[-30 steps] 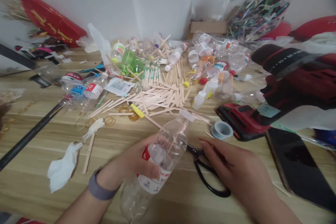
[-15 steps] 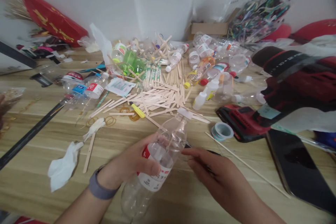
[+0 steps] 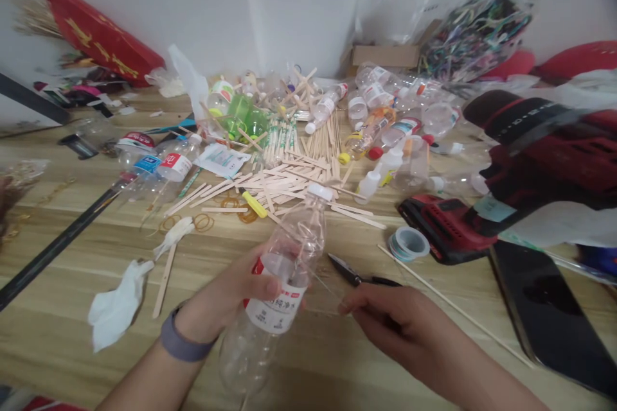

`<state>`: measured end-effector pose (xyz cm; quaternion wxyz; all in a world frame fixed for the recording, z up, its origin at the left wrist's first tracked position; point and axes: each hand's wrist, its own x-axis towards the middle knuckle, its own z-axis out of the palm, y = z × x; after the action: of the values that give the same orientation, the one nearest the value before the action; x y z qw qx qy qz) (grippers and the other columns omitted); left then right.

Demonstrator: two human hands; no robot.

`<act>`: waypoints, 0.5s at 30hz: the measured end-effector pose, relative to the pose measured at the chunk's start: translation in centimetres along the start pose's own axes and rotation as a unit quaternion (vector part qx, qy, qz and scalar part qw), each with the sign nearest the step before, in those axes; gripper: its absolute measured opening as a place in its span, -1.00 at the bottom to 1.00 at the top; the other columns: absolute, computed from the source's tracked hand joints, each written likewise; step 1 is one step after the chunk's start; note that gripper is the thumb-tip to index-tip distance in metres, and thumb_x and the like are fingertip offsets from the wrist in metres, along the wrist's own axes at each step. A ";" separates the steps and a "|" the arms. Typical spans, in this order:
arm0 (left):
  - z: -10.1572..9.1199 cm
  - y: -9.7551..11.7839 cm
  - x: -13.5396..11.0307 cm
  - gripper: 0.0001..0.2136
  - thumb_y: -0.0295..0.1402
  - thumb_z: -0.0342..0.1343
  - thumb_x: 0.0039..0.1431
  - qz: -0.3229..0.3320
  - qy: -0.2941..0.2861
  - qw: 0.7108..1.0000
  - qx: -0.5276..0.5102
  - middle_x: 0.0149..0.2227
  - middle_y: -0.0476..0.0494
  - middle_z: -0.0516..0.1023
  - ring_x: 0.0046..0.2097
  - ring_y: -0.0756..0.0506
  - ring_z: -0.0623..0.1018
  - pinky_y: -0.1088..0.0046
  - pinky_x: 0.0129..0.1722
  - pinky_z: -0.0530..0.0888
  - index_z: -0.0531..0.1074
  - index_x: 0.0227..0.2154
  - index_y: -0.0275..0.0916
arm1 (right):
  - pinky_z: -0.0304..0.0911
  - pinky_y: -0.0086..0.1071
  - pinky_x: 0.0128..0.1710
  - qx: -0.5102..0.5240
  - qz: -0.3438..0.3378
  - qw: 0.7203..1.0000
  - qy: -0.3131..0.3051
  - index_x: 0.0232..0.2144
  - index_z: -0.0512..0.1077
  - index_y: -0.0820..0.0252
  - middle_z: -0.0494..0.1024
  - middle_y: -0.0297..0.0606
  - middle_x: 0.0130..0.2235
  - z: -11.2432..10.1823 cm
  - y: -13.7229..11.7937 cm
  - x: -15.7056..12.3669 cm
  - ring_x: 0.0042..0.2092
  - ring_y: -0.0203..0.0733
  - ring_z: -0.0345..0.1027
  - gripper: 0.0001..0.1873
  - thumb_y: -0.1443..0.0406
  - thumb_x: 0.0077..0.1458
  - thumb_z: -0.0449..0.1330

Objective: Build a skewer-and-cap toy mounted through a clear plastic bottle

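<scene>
My left hand [image 3: 245, 295] is wrapped round the middle of a clear plastic bottle [image 3: 274, 314] with a red and white label and a white cap, held tilted with its neck pointing away. Thin sticks show at the bottle, one of them poking out at the bottom. My right hand [image 3: 380, 314], thumb and fingertips pinched together, pulls on a thin strand [image 3: 325, 284] that runs taut to the bottle's side. Whether it is thread or a rubber band I cannot tell. Just beyond the right fingers lie black-handled scissors [image 3: 344, 270] with their blades toward the bottle.
A red and black cordless drill [image 3: 544, 160] stands at the right, near a tape roll [image 3: 409, 244], a thin stick [image 3: 453, 305] and a black phone [image 3: 554, 314]. Wooden craft sticks [image 3: 289, 183], a yellow-handled screwdriver [image 3: 254, 203], rubber bands [image 3: 202, 223] and plastic bottles [image 3: 376, 93] spread across the back.
My left hand and the bottle have shifted slightly left and away. My right hand has drawn off to the right, so the strand is stretched between them and the scissors show more.
</scene>
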<state>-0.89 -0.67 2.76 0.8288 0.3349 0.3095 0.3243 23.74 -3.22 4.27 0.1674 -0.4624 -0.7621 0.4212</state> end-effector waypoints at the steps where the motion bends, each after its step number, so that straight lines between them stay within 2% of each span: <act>1: 0.0 0.1 0.0 -0.45 -0.25 0.41 -0.20 0.001 0.007 1.000 -0.004 -0.27 -0.10 0.57 -0.31 -0.09 0.57 0.48 -0.35 0.42 0.35 -0.11 -0.21 | 0.01 -0.54 -0.61 0.026 0.007 1.000 -0.008 -0.37 0.48 0.14 0.34 -0.45 -0.60 -0.4 0.0 -0.1 -0.58 -0.39 0.09 -0.78 0.34 0.15 0.03; 5: -0.2 0.3 0.0 -0.49 -0.25 0.39 -0.17 0.007 0.019 1.000 -0.013 -0.26 -0.12 0.58 -0.30 -0.09 0.58 0.45 -0.32 0.44 0.37 -0.12 -0.23 | -0.03 -0.54 -0.64 0.100 0.008 0.995 -0.016 -0.45 0.50 0.17 0.28 -0.44 -0.62 -1.7 0.8 -0.7 -0.59 -0.40 0.02 -0.81 0.33 0.06 0.08; 10: -0.3 0.0 0.0 -0.49 -0.25 0.39 -0.17 0.019 -0.014 1.000 -0.012 -0.27 -0.11 0.60 -0.31 -0.07 0.58 0.49 -0.32 0.43 0.36 -0.13 -0.21 | 0.11 -0.51 -0.60 0.091 -0.030 0.995 -0.017 -0.51 0.53 0.15 0.42 -0.36 -0.61 -2.8 2.1 -1.3 -0.58 -0.36 0.20 -0.76 0.37 0.04 0.06; 15: -0.5 -0.2 -0.1 -0.48 -0.20 0.39 -0.15 0.033 -0.042 0.998 -0.034 -0.24 -0.14 0.60 -0.29 -0.08 0.59 0.46 -0.30 0.45 0.36 -0.11 -0.21 | 0.19 -0.52 -0.58 0.073 -0.050 0.996 -0.017 -0.51 0.52 0.13 0.53 -0.36 -0.57 -3.4 2.2 -1.5 -0.56 -0.36 0.32 -0.74 0.42 0.04 0.05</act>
<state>-1.28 -0.69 2.36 0.8407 0.3298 0.2524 0.3474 27.98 -2.37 4.71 0.2082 -0.4034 -0.7542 0.4745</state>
